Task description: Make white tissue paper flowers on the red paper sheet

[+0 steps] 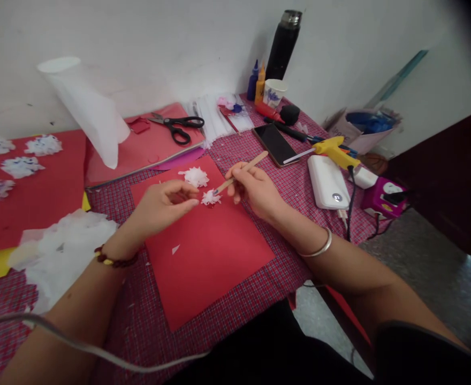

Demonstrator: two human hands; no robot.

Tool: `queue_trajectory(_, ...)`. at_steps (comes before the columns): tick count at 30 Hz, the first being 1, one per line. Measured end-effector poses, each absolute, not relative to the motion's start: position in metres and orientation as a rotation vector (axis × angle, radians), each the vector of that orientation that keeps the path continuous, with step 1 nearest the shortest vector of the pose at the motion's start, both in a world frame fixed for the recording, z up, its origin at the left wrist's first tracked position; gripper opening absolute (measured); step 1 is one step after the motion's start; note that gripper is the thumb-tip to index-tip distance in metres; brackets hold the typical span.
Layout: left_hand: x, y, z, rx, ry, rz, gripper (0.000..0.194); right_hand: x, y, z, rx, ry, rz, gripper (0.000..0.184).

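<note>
My right hand (253, 187) pinches a wooden craft stick (255, 160). The stick's bluish tip rests at a small white paper flower (211, 197) on a red paper sheet (215, 256). Just left of that flower is my left hand (167, 206), its thumb and fingers apart with nothing between them. A second, larger white paper flower (195, 176) lies behind, near the sheet's far edge. One small white paper scrap (175, 249) sits on the sheet nearer to me.
Black scissors (177, 125) lie on a red folder at the back. A phone (275, 144), white power bank (328, 183) and yellow glue gun (337, 152) are at the right. White paper pieces (67, 251) and blue-spotted flowers (22, 167) lie left. A pale cable crosses in front.
</note>
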State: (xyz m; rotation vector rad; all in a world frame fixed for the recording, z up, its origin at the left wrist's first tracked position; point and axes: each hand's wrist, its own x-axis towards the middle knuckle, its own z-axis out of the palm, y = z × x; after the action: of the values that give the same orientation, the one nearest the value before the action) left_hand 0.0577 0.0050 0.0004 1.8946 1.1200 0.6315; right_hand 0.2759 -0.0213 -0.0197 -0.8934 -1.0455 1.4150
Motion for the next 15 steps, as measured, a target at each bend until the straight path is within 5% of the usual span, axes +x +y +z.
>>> queue_trajectory(15,0.08,0.021,-0.04,2.144,1.299,0.554,0.016,0.277,-0.029,-0.028,-1.065,-1.522,1.024,0.022)
